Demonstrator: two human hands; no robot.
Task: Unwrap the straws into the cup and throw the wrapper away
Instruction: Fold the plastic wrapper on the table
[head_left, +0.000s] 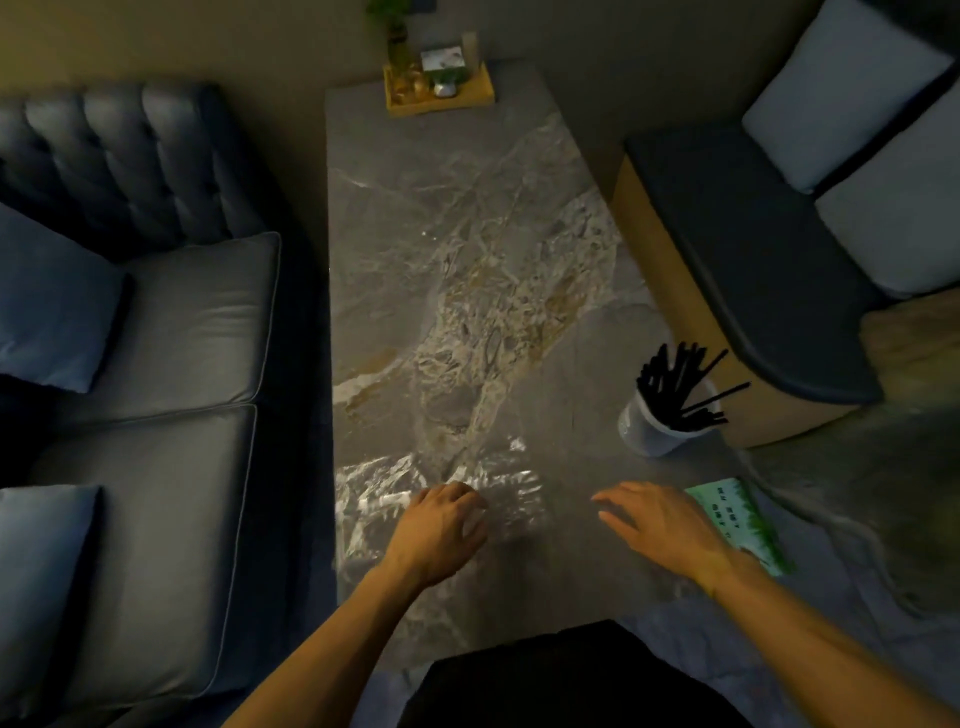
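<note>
A clear crinkled plastic wrapper (384, 493) lies flat on the near part of the marble table (467, 260). My left hand (441, 525) rests on it with the fingers curled down onto the plastic. To the right, my right hand (660, 525) hovers over the bare table with fingers spread and nothing in it. A translucent cup (649, 426) stands near the table's right edge, filled with several black straws (675, 379) that fan out of its top.
A green and white packet (737, 519) lies at the table's right edge behind my right hand. A wooden tray (441, 88) with bottles and a plant sits at the far end. A blue sofa (156, 364) flanks the left, a bench (727, 234) the right.
</note>
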